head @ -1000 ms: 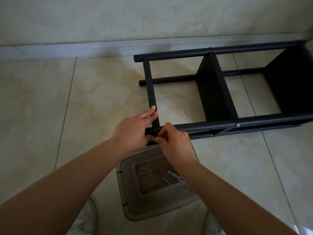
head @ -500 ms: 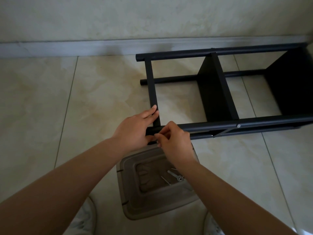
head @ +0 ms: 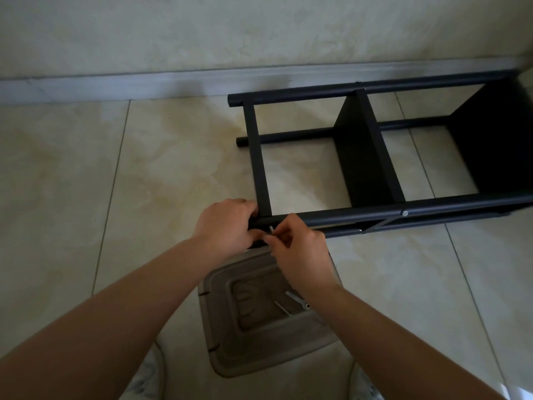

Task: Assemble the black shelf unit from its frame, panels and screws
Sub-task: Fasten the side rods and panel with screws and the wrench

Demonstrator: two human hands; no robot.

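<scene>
Two bare hands meet at the centre of the view. The left hand (head: 226, 223) has its fingers curled over the near-left corner of the black metal shelf frame (head: 375, 210), gripping where the short crossbar (head: 257, 157) meets the near tube. Just to its right, the right hand (head: 300, 249) pinches one small silver screw (head: 271, 228) between thumb and fingertips, its tip touching the near tube at that corner.

The frame lies on its side on the cream marble-look floor tiles (head: 72, 183), running from the hands out toward three o'clock. Four long round tubes can be counted: two upper, two lower. One crossbar closes the left end. Two flat black panels (head: 356, 157) stand inside, one at about one o'clock of the hands, the other at the far right, cut by the view's edge. One silver screw head (head: 405, 213) shows on the near upper tube, at the first panel.

At six o'clock of the hands sits one grey-brown plastic tray (head: 230, 350); the right forearm covers part of it. Two silver fasteners (head: 297, 300) show inside it; any others are hidden. A pale grey skirting board (head: 115, 88) runs along twelve o'clock under the wall. Two light shoe tips (head: 150, 373) sit at the bottom edge.
</scene>
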